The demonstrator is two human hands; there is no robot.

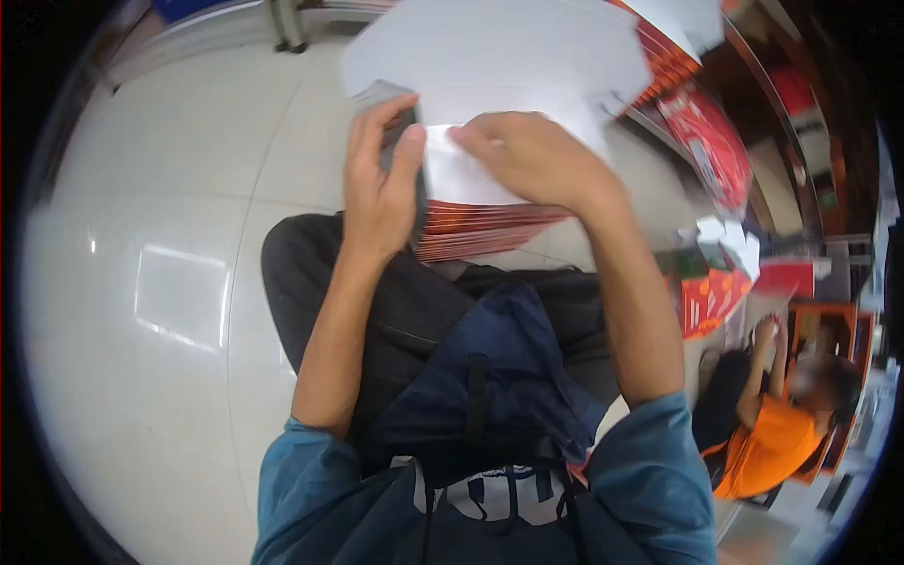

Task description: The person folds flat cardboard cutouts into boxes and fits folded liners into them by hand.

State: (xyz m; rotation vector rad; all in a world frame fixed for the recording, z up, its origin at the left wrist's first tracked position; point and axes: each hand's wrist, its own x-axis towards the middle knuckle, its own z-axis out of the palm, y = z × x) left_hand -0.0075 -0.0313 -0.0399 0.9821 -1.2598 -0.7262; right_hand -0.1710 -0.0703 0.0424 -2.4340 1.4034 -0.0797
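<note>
A tall stack of flat cartons (490,229), white on top with red-orange edges, sits before my crossed legs. At its left side my left hand (377,179) curls its thumb and fingers around a dark grey-green carton panel (421,179) standing on edge. My right hand (541,160) bends over the white top sheet (452,174), thumb and fingers drawn together and somewhat blurred. What its fingertips grip, if anything, is hidden. Large white carton flaps (490,56) spread out beyond both hands.
Right of the stack stands an orange-red carton (716,292) with raised white flaps. Behind it lies a red plastic-wrapped bundle (706,151) by the shelves. A person in an orange shirt (772,452) sits at the right. Pale floor tiles (160,235) extend to the left.
</note>
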